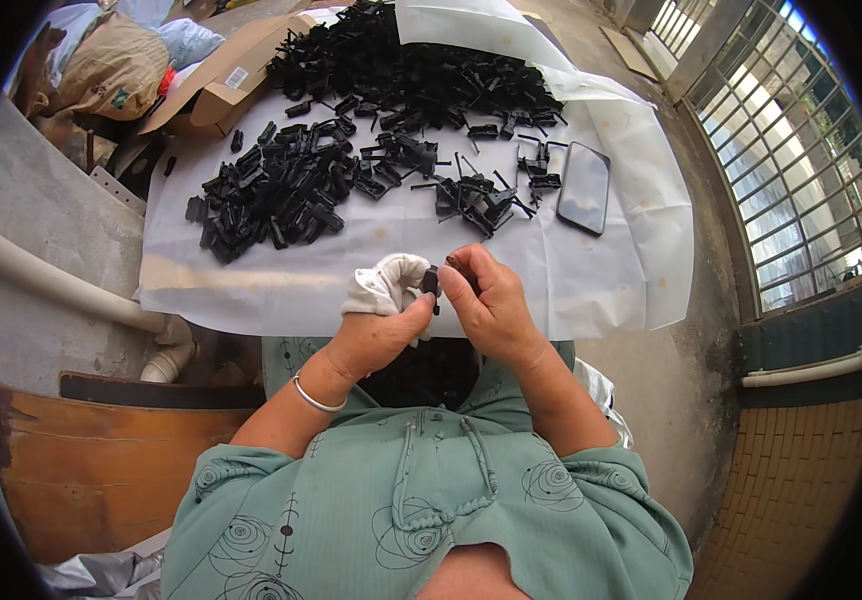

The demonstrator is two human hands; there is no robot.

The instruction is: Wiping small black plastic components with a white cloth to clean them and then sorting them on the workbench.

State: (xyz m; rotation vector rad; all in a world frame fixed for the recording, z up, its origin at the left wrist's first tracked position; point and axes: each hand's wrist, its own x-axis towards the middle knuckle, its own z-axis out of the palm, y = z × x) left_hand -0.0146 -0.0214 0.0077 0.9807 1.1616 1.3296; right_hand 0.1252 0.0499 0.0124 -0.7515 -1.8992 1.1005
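Observation:
A white glove covers part of my left hand (383,315), which pinches a small black plastic part (431,281) over the near edge of the sheet-covered table. Close against it on the right, my bare right hand (491,305) is closed, with a dark piece (461,272) between thumb and fingers; its kind is too hidden to tell. Beyond both hands lies a small cluster of black parts with thin prongs (478,200). To its left is a heap of black plastic parts (276,190), and a larger heap (401,70) spreads across the far side.
A phone (584,188) lies on the white sheet (631,260) at the right. Behind the heaps on the left stand an open cardboard box (226,85) and stuffed bags (111,70). A pale pipe (51,275) runs along the left wall; a barred window (791,150) is at the right.

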